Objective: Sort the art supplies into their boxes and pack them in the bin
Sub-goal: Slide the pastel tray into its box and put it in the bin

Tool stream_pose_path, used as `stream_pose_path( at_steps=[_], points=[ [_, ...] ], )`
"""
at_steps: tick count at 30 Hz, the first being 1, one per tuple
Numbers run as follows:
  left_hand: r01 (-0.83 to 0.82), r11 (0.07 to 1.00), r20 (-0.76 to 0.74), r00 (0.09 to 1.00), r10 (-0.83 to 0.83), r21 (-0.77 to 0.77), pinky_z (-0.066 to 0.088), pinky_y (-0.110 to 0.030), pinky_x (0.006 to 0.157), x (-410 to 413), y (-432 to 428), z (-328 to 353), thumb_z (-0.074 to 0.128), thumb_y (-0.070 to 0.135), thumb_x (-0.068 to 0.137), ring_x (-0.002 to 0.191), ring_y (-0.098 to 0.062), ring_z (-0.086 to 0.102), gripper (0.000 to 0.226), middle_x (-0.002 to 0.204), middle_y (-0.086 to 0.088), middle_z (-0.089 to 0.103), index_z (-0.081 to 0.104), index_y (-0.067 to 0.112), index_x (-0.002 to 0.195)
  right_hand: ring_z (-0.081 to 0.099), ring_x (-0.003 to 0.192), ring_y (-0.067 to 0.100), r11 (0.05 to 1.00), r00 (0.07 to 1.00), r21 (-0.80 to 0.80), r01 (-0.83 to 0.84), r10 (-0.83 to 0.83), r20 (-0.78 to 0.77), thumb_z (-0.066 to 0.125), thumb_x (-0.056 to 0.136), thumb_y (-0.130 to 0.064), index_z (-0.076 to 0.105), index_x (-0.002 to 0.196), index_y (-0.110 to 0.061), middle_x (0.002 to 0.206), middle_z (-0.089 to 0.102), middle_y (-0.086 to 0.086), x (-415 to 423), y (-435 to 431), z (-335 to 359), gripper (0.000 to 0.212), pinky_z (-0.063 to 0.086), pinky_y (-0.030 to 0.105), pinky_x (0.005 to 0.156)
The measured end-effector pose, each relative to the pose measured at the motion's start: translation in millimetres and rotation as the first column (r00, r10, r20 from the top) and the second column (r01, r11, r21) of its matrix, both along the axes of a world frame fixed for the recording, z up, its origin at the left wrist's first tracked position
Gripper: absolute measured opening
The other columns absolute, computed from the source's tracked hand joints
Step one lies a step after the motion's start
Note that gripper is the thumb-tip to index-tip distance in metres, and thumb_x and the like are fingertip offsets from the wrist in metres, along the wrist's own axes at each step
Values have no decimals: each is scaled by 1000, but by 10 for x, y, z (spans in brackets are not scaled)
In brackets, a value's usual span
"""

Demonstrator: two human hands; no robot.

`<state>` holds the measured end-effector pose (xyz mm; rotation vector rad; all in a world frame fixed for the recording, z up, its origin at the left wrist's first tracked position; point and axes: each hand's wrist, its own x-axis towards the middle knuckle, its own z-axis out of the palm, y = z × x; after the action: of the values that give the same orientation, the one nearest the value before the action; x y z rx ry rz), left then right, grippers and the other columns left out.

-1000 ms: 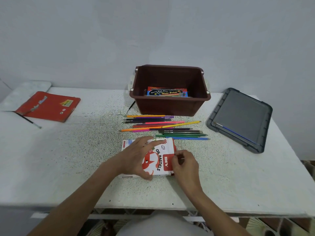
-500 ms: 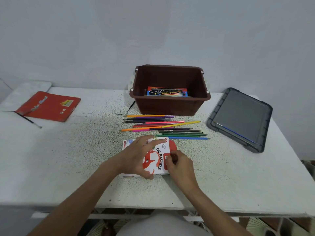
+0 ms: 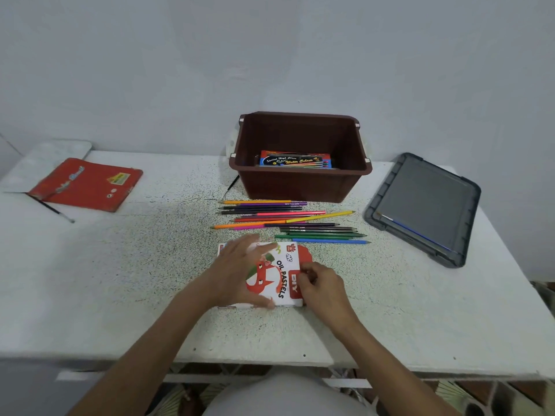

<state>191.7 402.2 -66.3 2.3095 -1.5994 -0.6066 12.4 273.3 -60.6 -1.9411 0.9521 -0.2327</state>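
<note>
Since a second ago our right hand (image 3: 322, 285) has crept a little leftward onto the end of the pastel box (image 3: 280, 283), and the box's red end flap now stands clear at its far corner; the rest lies as it did. At the far left a red pad (image 3: 87, 184) and a thin brush (image 3: 54, 210) lie well apart from the work, not yet sorted. Our left hand (image 3: 237, 274) lies on the box, fingers (image 3: 255, 244) straight and spread, thumb at the near edge. We judge it presses the box to the surface (image 3: 120, 280) so it cannot slide. The right fingers (image 3: 306, 273) are curled and pinch the flap end, seemingly to tuck it shut. Beyond lie loose pencils (image 3: 288, 220), just before the brown bin (image 3: 300, 187), which already holds a watercolour box (image 3: 295, 160). A grey lid (image 3: 423, 205) rests to the right.
</note>
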Motion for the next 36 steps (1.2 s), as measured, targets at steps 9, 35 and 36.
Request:
stream_pose_path(
  at_steps=[9,35,36],
  points=[
    [-689,711,-321,710,626,-138,50,-34,86,-103,207,-4,67,45,88,117,-26,55,52,137,-9,50,55,23,134,71,76,13,993,999,115,27,-30,27,46,100,-17,63,119,-17,92,69,-6,73,-96,79,26,60,43,68],
    [-700,710,-545,623,561,-69,58,-44,75,-331,14,212,62,27,94,82,-31,70,18,85,-8,72,63,31,77,68,76,10,989,991,71,127,-123,-59,56,95,-26,59,83,-27,81,67,-11,-35,-258,145,12,59,40,73],
    [-706,705,-564,607,559,-62,58,-46,75,-327,22,227,62,28,94,82,-30,71,18,85,-7,73,64,32,76,68,74,8,986,989,89,144,-140,-44,56,95,-26,58,82,-28,80,67,-12,-52,-262,155,13,60,38,71]
  ],
)
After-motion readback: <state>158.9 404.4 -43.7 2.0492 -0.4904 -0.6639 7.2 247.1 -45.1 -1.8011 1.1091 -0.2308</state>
